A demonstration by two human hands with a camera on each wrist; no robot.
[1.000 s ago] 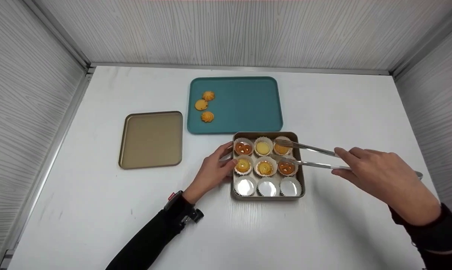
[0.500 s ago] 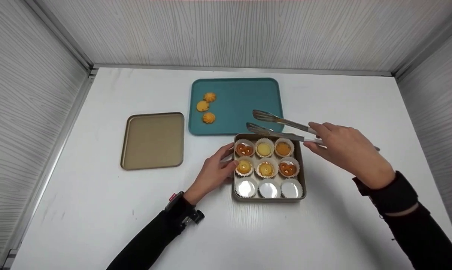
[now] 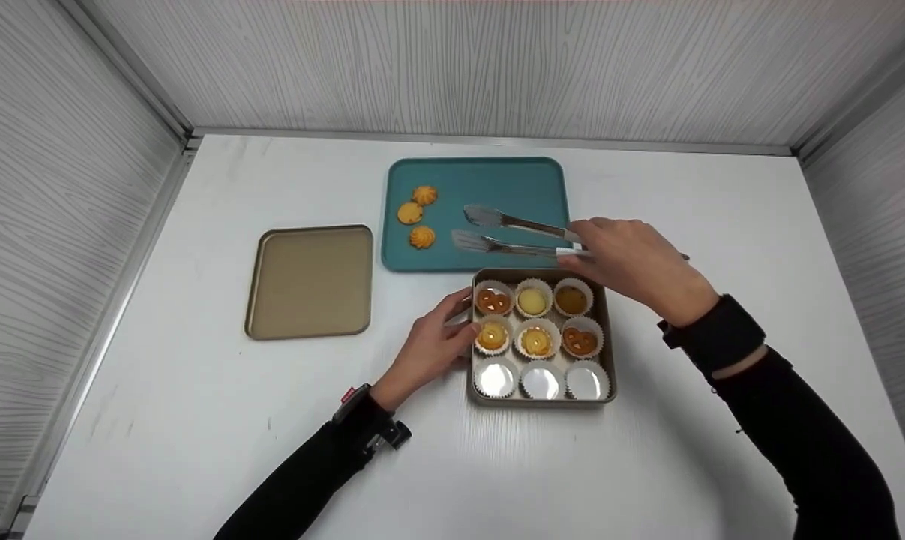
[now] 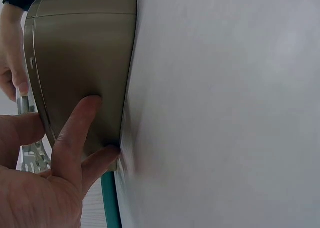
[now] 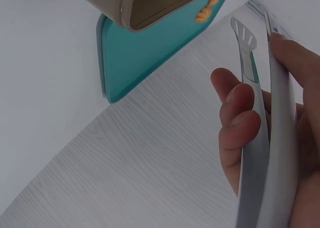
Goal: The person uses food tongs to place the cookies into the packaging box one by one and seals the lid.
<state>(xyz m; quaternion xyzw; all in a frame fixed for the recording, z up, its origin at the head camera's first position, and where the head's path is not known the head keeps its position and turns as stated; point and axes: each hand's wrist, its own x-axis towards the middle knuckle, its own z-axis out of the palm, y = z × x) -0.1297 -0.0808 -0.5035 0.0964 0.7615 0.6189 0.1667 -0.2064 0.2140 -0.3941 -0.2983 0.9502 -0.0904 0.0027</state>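
Observation:
In the head view my left hand (image 3: 430,345) holds the left wall of the square metal tin (image 3: 543,403), thumb at the rim and fingers against the outer side (image 4: 85,53). Paper cups fill the tin; those in the two far rows hold cookies, such as a pretzel-shaped cookie (image 3: 494,301), and three near paper cups (image 3: 542,381) are bare. My right hand (image 3: 636,259) grips metal tongs (image 3: 531,226) with light handles. Their parted tips are over the teal tray (image 3: 482,176), right of three cookies: two swirled cookies (image 3: 422,237) and a flat round cookie (image 3: 410,213).
A square bronze-coloured lid or shallow tray (image 3: 310,281) lies on the white table (image 3: 347,465) to the left. Grey wood-grain panels (image 3: 452,67) border the table at the back and both sides. The tin stands just in front of the teal tray.
My right hand has carried the tongs from above the tin's right side, far and to the left, over the teal tray. My left hand stays at the tin.

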